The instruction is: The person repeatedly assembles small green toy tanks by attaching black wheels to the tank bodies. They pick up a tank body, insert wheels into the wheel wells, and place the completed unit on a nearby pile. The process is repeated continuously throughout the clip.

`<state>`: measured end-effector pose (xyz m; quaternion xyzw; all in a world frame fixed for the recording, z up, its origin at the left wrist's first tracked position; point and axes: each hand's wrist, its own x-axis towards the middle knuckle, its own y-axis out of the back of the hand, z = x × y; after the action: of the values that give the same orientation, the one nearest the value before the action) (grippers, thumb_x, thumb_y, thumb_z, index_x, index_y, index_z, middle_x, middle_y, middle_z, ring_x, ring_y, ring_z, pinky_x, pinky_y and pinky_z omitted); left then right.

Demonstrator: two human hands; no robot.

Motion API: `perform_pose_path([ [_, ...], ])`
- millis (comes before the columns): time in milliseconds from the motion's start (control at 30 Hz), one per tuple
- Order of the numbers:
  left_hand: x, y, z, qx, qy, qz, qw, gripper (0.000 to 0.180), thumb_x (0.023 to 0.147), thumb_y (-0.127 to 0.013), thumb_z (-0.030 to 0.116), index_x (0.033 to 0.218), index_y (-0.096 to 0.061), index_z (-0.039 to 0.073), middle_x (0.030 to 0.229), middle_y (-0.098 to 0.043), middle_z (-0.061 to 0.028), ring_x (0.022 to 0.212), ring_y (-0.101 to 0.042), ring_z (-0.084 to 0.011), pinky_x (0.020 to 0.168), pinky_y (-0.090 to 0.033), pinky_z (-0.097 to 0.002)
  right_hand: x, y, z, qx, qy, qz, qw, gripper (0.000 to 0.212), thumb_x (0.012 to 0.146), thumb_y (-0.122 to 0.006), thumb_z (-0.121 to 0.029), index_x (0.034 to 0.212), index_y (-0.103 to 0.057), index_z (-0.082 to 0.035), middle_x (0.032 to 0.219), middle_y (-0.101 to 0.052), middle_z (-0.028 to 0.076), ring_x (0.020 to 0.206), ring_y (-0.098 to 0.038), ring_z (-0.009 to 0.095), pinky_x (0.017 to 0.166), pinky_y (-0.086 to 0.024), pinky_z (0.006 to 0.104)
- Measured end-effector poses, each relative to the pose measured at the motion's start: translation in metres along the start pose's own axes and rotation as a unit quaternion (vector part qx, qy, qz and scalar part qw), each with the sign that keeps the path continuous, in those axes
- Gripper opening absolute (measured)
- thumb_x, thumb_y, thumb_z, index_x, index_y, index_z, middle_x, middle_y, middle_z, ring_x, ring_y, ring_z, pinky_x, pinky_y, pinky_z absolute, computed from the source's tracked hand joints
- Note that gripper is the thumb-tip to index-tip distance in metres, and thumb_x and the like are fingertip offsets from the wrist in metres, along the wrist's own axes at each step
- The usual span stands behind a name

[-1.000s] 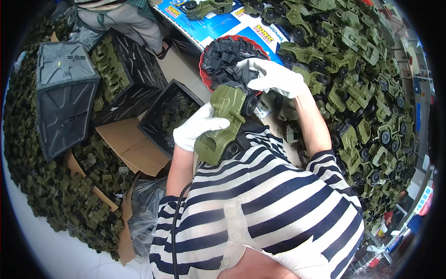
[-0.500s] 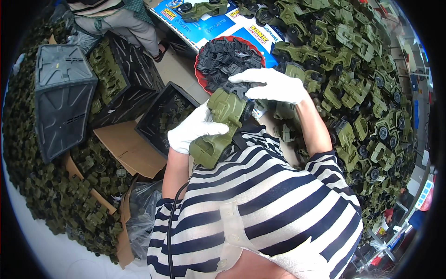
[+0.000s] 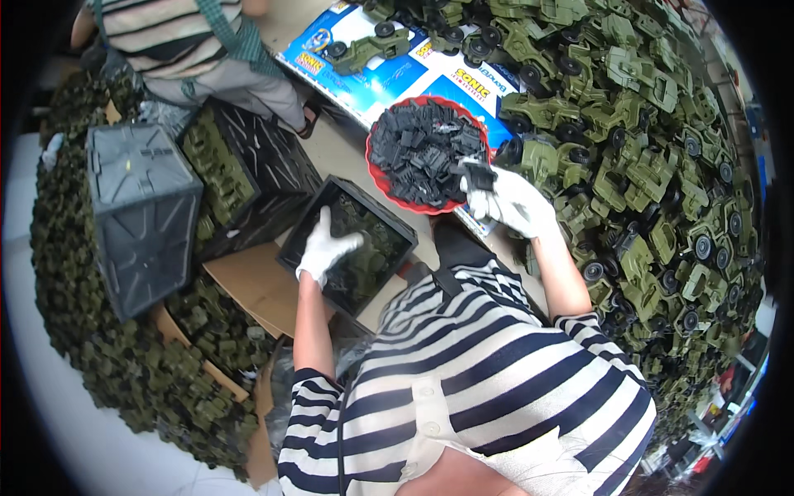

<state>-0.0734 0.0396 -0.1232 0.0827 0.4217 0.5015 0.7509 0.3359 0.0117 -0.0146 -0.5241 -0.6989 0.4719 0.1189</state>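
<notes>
My left hand [image 3: 327, 248], in a white glove, is over a black plastic crate [image 3: 392, 217] with its thumb and fingers spread and nothing in them. Inside that crate lie olive-green toy vehicles [image 3: 379, 250], dim and partly blurred. My right hand [image 3: 523, 203], gloved too, pinches a small black plastic part [image 3: 478, 172] at the right rim of a red scalloped bowl [image 3: 387, 190]. Many similar black parts [image 3: 426, 145] fill the bowl.
Green toy jeeps [image 3: 628, 165] are heaped on the right, over a blue and white printed sheet [image 3: 364, 76]. To the left are a grey crate [image 3: 145, 215], a cardboard flap [image 3: 248, 281] and more green pieces [image 3: 165, 388]. Another person [image 3: 182, 41] stands at the far left.
The green toy jeep has left my left hand, which has moved left over the crate and opened. My right hand has shifted right with a black part. The view has shifted.
</notes>
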Motion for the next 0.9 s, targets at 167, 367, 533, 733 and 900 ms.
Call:
perform_pose_path([
  [167,0.132,0.056,0.174,0.249,-0.31,0.255,0.881,0.081,0.072,-0.078,0.03,0.141,-0.045,0.003,0.117,-0.059,-0.0229,0.11,-0.058,-0.0389,0.091,-0.048,-0.0424,-0.006,-0.009,-0.004,-0.148,0.002,0.002,0.989,0.074,0.09,-0.066,-0.023,0.151,-0.033,0.0,0.107,-0.066,0.011,0.089,-0.063,0.013,0.07,-0.048,0.0213],
  [367,0.268,0.051,0.282,0.469,-0.241,0.184,0.83,0.105,0.06,-0.086,0.037,0.147,-0.035,0.01,0.144,-0.048,-0.0155,0.14,-0.037,-0.0345,0.115,-0.021,-0.057,-0.014,-0.003,-0.002,-0.099,0.026,-0.002,0.995,0.074,0.091,-0.069,-0.027,0.152,-0.034,-0.004,0.13,-0.058,0.009,0.099,-0.059,0.015,0.088,-0.049,0.0293],
  [533,0.292,0.061,0.274,0.346,-0.23,0.181,0.891,0.081,0.067,-0.084,0.029,0.135,-0.049,0.002,0.102,-0.071,-0.0152,0.088,-0.07,-0.0273,0.081,-0.053,-0.0355,-0.013,-0.002,-0.013,-0.152,0.059,0.013,0.986,0.071,0.093,-0.066,-0.021,0.153,-0.032,-0.005,0.144,-0.048,0.012,0.104,-0.057,0.017,0.09,-0.05,0.0325],
  [733,0.171,0.068,0.262,-0.53,-0.179,0.008,0.829,0.032,0.09,-0.068,0.005,0.12,-0.059,0.005,0.108,-0.067,-0.0069,0.094,-0.066,-0.0172,0.083,-0.056,-0.0345,0.031,-0.02,0.001,-0.167,0.204,0.185,0.947,0.066,0.099,-0.058,-0.021,0.154,-0.027,-0.005,0.143,-0.048,0.011,0.123,-0.055,0.019,0.102,-0.043,0.0312],
  [900,0.037,-0.018,0.264,-0.608,-0.164,0.135,0.765,0.041,0.094,-0.067,0.013,0.131,-0.051,0.003,0.123,-0.06,-0.0096,0.111,-0.061,-0.0213,0.095,-0.052,-0.041,0.112,-0.042,0.016,-0.028,0.326,0.26,0.908,0.058,0.104,-0.05,-0.022,0.153,-0.028,-0.002,0.143,-0.048,0.011,0.124,-0.053,0.018,0.105,-0.04,0.0311],
])
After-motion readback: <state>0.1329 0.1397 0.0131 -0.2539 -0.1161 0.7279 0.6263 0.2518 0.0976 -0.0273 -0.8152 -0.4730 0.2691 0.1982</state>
